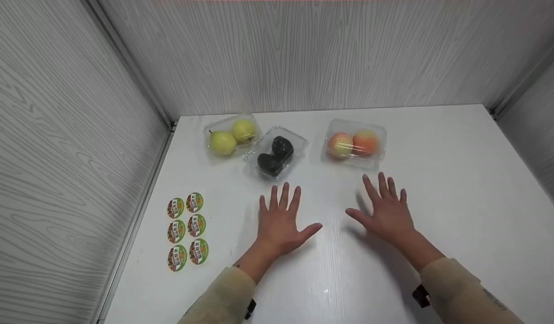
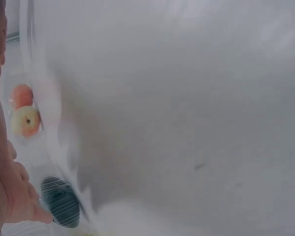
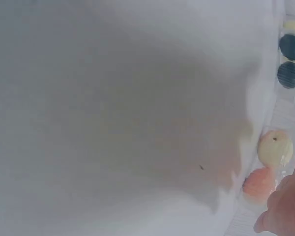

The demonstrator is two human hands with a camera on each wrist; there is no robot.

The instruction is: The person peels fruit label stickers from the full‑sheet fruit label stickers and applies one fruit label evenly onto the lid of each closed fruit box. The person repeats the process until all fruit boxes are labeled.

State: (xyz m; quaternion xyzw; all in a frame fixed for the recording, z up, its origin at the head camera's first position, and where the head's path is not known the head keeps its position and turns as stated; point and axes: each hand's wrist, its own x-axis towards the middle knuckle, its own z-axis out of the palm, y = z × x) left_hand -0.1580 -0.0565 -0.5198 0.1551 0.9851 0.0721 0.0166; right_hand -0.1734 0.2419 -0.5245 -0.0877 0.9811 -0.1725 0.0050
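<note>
My left hand [image 1: 279, 227] is spread palm down over the middle of the white table, holding nothing. Just beyond its fingertips sits a clear plastic box with two dark avocados [image 1: 277, 157]. To the right, my right hand [image 1: 387, 213] is also spread with nothing in it, casting a shadow on the table. A clear box with two peach-coloured fruits [image 1: 353, 143] lies beyond its fingers. At the back left, another clear box holds two yellow-green pears [image 1: 223, 142]. In the left wrist view an avocado [image 2: 60, 201] shows past the fingers; the right wrist view shows a reddish fruit [image 3: 259, 184] near the hand.
Several round fruit-printed stickers [image 1: 176, 231] lie in two columns on the left of the white table [image 1: 448, 180]. Grey wood-grain panels [image 1: 326, 54] stand at the back and both sides. The avocado box is close against the pear box.
</note>
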